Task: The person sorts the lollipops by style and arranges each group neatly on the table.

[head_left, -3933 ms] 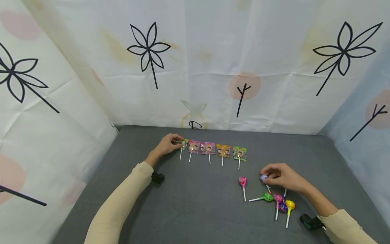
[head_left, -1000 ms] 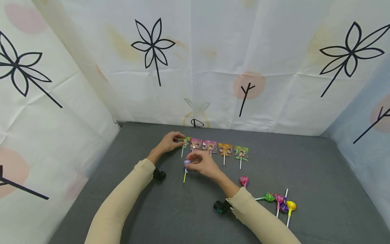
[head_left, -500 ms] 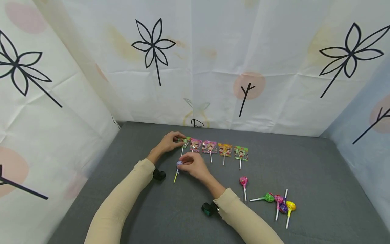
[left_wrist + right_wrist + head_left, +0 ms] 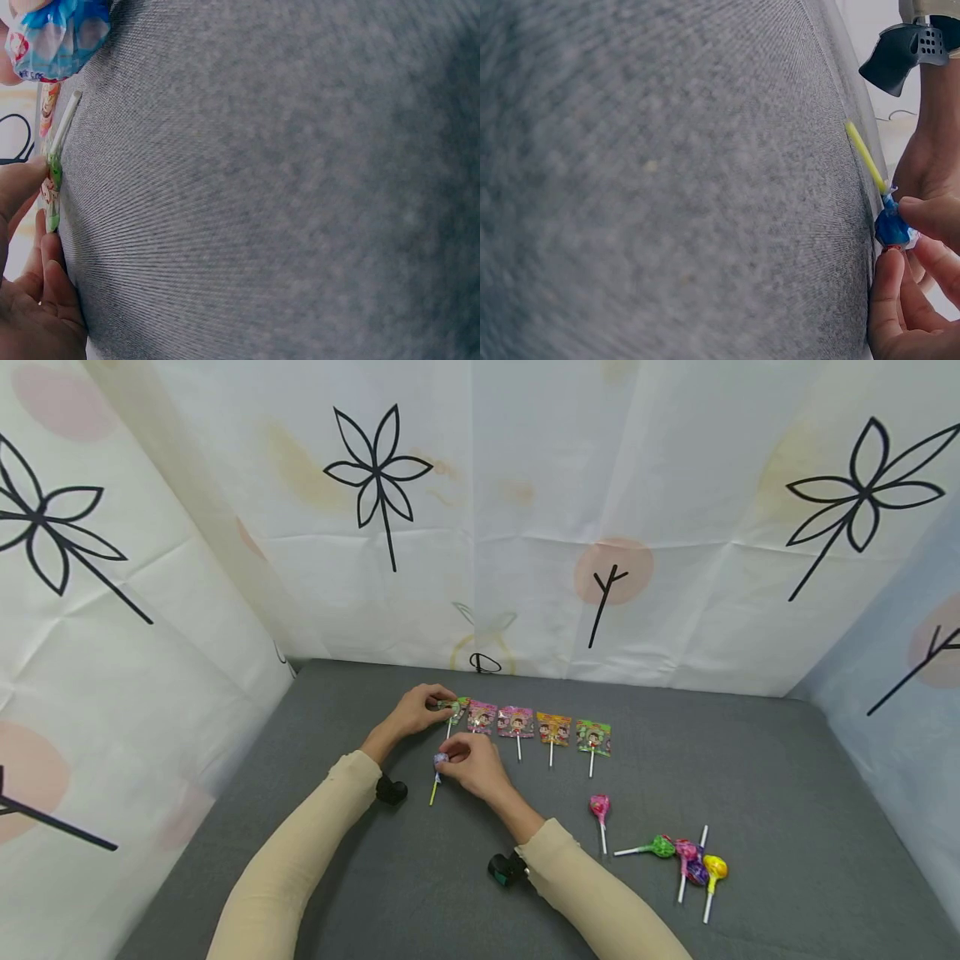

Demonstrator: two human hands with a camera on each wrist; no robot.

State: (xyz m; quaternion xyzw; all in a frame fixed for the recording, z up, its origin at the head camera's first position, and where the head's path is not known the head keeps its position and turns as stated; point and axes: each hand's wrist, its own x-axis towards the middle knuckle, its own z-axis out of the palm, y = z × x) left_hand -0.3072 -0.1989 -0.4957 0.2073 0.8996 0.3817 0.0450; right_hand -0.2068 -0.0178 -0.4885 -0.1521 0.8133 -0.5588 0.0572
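At the left end of a row of flat packet lollipops, my left hand [image 4: 414, 712] pinches the edge of a green-wrapped lollipop [image 4: 455, 707]. The left wrist view shows the thumb on this green lollipop [image 4: 54, 176], its white stick angled away from the hand. Just in front, my right hand [image 4: 477, 768] holds a round blue lollipop [image 4: 441, 761] by its wrapped head, thumb against fingers. Its yellow stick [image 4: 865, 156] points away from the fingers in the right wrist view. Two pink packet lollipops [image 4: 516, 722] come after the green one, the nearer partly behind my right hand.
Further along the row lie an orange packet lollipop [image 4: 554, 728] and a green one [image 4: 593, 737]. To the right are a lone pink round lollipop [image 4: 599, 807] and a cluster with green [image 4: 662, 846], pink, purple and yellow [image 4: 716, 866] ones. A printed curtain [image 4: 525, 610] borders the grey table [image 4: 360, 893].
My right hand has carried the blue lollipop from beside the cluster leftward to below the row's left end, then shifted only slightly. My left hand stays on the green lollipop.
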